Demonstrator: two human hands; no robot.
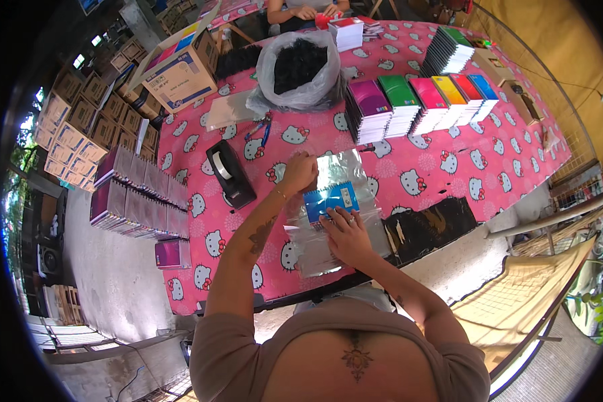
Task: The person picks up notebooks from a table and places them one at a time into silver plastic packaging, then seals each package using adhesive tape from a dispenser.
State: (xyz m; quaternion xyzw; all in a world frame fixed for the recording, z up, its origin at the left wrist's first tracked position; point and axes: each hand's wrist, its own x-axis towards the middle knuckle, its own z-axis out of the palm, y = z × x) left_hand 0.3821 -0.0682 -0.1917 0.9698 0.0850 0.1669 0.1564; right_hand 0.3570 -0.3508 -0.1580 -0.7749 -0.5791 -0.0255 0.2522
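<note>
A blue spiral-bound notebook [323,202] lies on a shiny clear plastic sheet [342,165] near the front of the table. My right hand [348,239] rests flat on its lower right part, fingers spread, a ring on one of them. My left hand [299,173] is at the sheet's upper left edge, just beyond the notebook. Its fingers are curled closed, and whatever they grip is hidden under them. Left of that hand stands a black tape dispenser [230,174]. Scissors with blue handles [266,131] lie farther back.
Stacked notebooks in several colours [400,100] line the back right; purple stacks [139,194] stand at the left edge. A plastic bag of black material [301,70] and a carton [181,70] are at the back. A person's hands [318,12] work across the table. A dark panel [432,229] lies at front right.
</note>
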